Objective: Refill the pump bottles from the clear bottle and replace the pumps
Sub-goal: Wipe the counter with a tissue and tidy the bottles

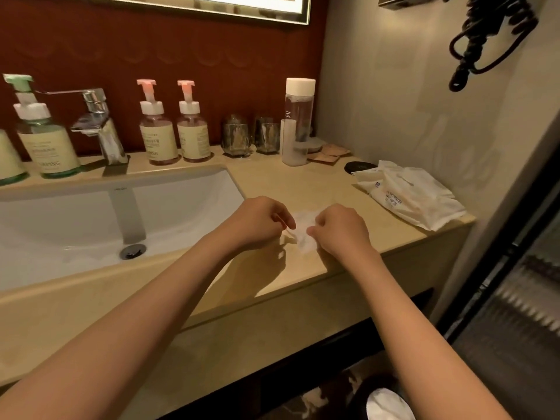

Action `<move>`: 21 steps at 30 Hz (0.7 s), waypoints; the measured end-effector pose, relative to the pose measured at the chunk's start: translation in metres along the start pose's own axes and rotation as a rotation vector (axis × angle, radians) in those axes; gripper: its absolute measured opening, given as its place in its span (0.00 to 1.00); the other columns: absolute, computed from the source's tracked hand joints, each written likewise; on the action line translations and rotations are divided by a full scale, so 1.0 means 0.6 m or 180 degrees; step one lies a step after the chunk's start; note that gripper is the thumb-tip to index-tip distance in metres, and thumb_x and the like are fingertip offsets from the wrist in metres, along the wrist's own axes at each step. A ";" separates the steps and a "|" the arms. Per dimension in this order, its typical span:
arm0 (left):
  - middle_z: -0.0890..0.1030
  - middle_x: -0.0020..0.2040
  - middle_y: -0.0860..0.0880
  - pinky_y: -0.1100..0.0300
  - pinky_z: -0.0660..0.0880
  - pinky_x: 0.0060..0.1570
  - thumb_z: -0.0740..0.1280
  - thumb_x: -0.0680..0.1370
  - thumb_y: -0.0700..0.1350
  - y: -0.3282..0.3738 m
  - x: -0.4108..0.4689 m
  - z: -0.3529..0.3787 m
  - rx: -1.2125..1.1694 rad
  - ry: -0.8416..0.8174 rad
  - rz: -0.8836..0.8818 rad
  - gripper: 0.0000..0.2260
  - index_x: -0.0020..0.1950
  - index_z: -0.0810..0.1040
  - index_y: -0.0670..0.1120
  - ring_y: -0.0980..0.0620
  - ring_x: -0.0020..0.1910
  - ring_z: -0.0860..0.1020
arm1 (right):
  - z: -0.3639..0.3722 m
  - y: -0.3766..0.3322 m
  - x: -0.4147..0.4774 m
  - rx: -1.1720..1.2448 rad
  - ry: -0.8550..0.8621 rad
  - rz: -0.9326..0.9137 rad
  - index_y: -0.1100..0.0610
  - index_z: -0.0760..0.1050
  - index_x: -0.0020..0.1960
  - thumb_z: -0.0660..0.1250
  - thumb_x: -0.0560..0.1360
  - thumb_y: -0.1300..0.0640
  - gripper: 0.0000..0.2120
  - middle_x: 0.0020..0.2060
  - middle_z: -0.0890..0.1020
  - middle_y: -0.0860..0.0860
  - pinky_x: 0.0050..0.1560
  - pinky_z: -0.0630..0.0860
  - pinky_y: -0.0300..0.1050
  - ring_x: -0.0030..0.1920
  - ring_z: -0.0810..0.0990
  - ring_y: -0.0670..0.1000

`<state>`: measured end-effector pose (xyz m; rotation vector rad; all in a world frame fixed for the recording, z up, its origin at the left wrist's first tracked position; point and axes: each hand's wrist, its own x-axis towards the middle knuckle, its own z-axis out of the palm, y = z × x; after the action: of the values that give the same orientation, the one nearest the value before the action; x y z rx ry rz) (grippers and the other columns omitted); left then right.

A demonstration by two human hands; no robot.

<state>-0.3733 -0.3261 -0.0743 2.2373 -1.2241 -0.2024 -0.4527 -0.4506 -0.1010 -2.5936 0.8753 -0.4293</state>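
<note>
Two pump bottles with pink pumps, one [157,137] beside the other [193,133], stand at the back of the counter, pumps on. A green-pump bottle [45,140] stands left of the tap. The tall clear bottle [298,116] with a white cap stands at the back right, a small frosted bottle [293,144] in front of it. My left hand [262,221] and my right hand [341,228] both pinch a white tissue [303,230] low over the counter [303,183], right of the sink.
A white sink [91,216] with a chrome tap [97,119] fills the left. Two glasses [251,134] stand mid-back. A wipes pack [409,197], a black disc [359,167] and sachets [328,154] lie at the right. A coiled black cord [491,37] hangs on the wall.
</note>
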 end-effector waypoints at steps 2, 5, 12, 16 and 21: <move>0.76 0.47 0.52 0.73 0.69 0.37 0.60 0.77 0.34 0.000 0.002 0.001 -0.0018 0.0053 -0.0010 0.12 0.52 0.80 0.45 0.57 0.45 0.74 | -0.002 -0.005 -0.007 0.0078 0.0126 -0.0156 0.58 0.80 0.49 0.65 0.76 0.57 0.08 0.45 0.82 0.52 0.41 0.71 0.41 0.49 0.79 0.54; 0.77 0.47 0.51 0.71 0.68 0.38 0.62 0.76 0.34 0.004 0.005 0.012 0.0003 0.0122 -0.0010 0.10 0.50 0.79 0.45 0.56 0.46 0.74 | 0.001 -0.013 -0.025 0.0427 0.0123 -0.0350 0.54 0.81 0.54 0.65 0.76 0.57 0.09 0.51 0.83 0.51 0.47 0.74 0.40 0.51 0.80 0.50; 0.75 0.60 0.46 0.63 0.69 0.46 0.67 0.76 0.39 0.009 0.007 0.015 0.0607 0.0141 0.0256 0.15 0.61 0.74 0.47 0.54 0.50 0.70 | -0.038 -0.004 -0.039 0.2117 -0.0831 -0.0105 0.55 0.79 0.50 0.70 0.68 0.70 0.15 0.48 0.82 0.52 0.56 0.76 0.44 0.52 0.80 0.49; 0.78 0.53 0.49 0.65 0.71 0.45 0.65 0.78 0.45 0.016 0.010 -0.014 0.0445 -0.0049 0.0167 0.08 0.54 0.79 0.46 0.55 0.46 0.73 | -0.064 0.012 -0.030 0.3119 -0.1351 0.0144 0.55 0.76 0.47 0.67 0.70 0.71 0.12 0.49 0.81 0.54 0.48 0.77 0.43 0.51 0.78 0.52; 0.78 0.42 0.49 0.68 0.74 0.37 0.63 0.78 0.44 0.012 0.017 -0.007 -0.0359 -0.0268 -0.0293 0.06 0.50 0.78 0.43 0.56 0.38 0.76 | -0.051 0.033 -0.019 0.2196 -0.0832 0.0092 0.55 0.76 0.47 0.71 0.69 0.66 0.10 0.49 0.80 0.52 0.41 0.77 0.38 0.49 0.78 0.49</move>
<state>-0.3711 -0.3356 -0.0656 2.2081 -1.1246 -0.3955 -0.4837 -0.4657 -0.0845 -1.9409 0.5450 -0.3029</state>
